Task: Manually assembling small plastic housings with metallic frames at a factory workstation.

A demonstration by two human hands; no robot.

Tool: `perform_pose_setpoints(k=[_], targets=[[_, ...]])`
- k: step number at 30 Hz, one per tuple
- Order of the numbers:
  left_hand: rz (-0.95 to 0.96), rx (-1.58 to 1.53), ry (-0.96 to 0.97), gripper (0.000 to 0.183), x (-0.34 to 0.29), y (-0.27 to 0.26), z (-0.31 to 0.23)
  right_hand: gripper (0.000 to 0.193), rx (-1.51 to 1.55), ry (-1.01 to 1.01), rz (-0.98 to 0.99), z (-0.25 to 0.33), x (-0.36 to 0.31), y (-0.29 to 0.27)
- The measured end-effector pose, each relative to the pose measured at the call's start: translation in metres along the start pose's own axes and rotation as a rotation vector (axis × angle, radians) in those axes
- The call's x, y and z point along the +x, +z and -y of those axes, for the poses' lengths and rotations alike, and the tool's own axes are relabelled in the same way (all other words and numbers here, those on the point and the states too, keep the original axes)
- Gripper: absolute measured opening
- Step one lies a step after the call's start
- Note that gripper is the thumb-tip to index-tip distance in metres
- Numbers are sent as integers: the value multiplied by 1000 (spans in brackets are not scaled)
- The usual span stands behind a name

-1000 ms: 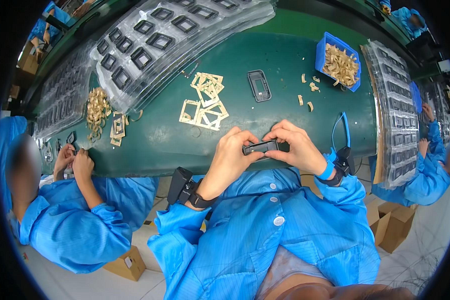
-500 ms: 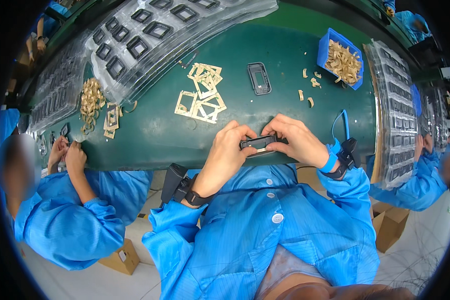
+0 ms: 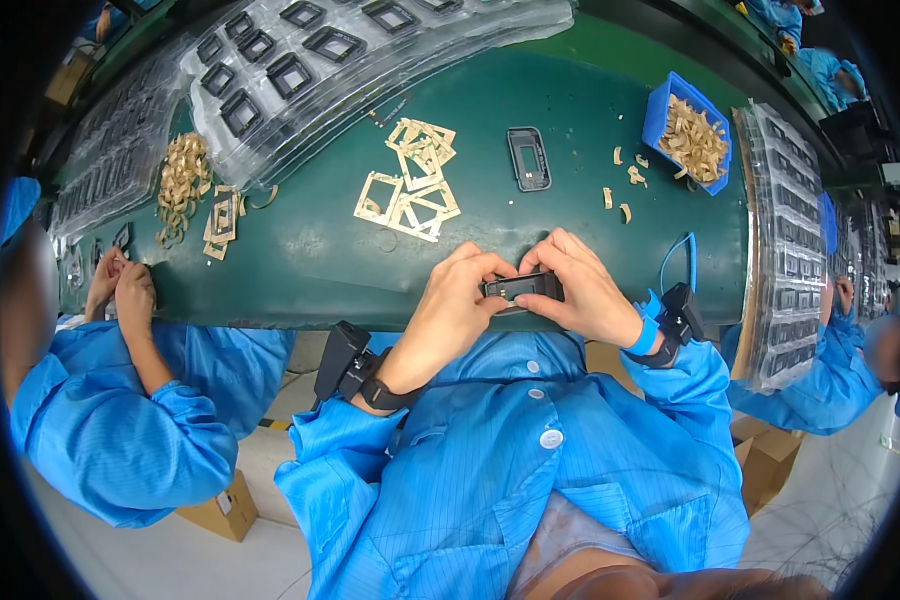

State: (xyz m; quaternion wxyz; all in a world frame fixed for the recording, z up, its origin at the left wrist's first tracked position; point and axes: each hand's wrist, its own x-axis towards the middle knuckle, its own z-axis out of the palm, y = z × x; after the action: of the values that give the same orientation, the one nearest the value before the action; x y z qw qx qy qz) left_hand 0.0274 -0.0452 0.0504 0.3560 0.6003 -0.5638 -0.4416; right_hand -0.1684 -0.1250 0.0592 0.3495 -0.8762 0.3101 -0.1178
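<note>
Between my two hands I hold a black plastic housing (image 3: 521,287) with a recessed middle, at the near edge of the green table (image 3: 300,270). My left hand (image 3: 456,303) grips its left end with thumb and index finger. At the other end my right hand (image 3: 585,285) pinches it, thumb along the near side. Fingers cover parts of both ends. Beyond my hands lies another black housing (image 3: 529,159) with a rectangular window, flat on the table. Left of it is a loose pile of yellowish frame-shaped sheets (image 3: 410,205).
A blue bin (image 3: 654,120) holds curled tan strips; a few strips (image 3: 625,212) lie beside it. Clear trays (image 3: 320,85) of black frames stand far left, more trays (image 3: 785,240) right. A strip heap (image 3: 183,180) lies left. Co-workers sit on both sides; one's hands (image 3: 120,290) show left.
The held housing has tilted so that its recessed inner face shows more. My hands keep their grip on both ends. The whole view has shifted slightly.
</note>
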Motion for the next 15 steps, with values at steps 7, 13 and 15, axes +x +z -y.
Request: perform_pose_setpoints(k=[7,13,15], targets=[[-10,1,0,33,0,-1,1,37,172,90,205,-2,7,-21],[-55,-45,21,37,-6,3,10,42,168,81,242,5,5,-22],[-82,-63,42,38,-8,6,10,37,159,-60,31,0,-1,-10]])
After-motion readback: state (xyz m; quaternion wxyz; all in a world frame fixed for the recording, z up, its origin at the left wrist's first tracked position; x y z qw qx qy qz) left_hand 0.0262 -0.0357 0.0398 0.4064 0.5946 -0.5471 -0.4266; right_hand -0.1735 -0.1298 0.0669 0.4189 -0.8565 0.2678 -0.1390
